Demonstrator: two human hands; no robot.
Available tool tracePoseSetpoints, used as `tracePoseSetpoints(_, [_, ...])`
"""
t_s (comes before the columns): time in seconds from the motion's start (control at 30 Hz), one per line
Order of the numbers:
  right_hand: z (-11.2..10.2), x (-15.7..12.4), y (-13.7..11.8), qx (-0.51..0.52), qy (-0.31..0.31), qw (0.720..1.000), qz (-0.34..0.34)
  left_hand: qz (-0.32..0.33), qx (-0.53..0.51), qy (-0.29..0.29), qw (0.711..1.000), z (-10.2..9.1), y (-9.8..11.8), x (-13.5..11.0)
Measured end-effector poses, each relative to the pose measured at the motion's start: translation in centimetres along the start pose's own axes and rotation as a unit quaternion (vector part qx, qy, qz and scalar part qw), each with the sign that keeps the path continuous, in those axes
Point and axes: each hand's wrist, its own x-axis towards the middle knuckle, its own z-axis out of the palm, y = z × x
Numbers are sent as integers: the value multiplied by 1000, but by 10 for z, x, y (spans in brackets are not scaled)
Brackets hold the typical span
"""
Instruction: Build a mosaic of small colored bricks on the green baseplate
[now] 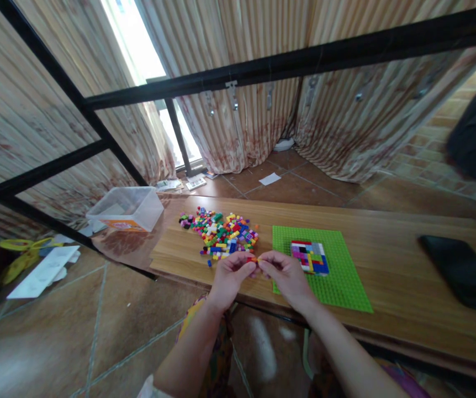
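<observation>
My left hand [230,276] and my right hand [283,272] meet over the table's front part, fingertips almost touching. Pinched in the left fingers is a small red toy brick [251,259]. A tiny yellow-orange brick [258,262] shows at the right fingertips; whether the two bricks are joined I cannot tell. Just beyond my left hand lies a pile of loose toy bricks [221,232] in many colours. Beside my right hand rests a green baseplate [339,265], bearing a flat block of multicoloured bricks [310,257], partly covered by that hand.
A clear plastic box [149,207] with an orange label stands at the table's left end. On the right of the wooden table [391,243] lies a black phone [461,271]. Black metal bars [271,72] cross in front of the curtains. Papers [45,271] are on the left.
</observation>
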Motion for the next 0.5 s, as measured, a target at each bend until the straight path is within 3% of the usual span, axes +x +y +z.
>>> tracePoseSetpoints(0.1, [1, -1, -3, 95, 6, 995, 42, -11, -51, 6, 999, -1, -2, 1])
tracePoseSetpoints(0.27, [0, -3, -8, 280, -20, 953, 116, -32, -112, 30, 993, 0, -1, 1])
tracePoseSetpoints(0.4, [1, -5, -12, 303, -51, 942, 135, -37, -108, 20, 993, 3, 1, 1])
tracePoseSetpoints(0.5, [5, -6, -10, 259, -51, 955, 132, -32, -99, 16, 994, 5, 0, 2])
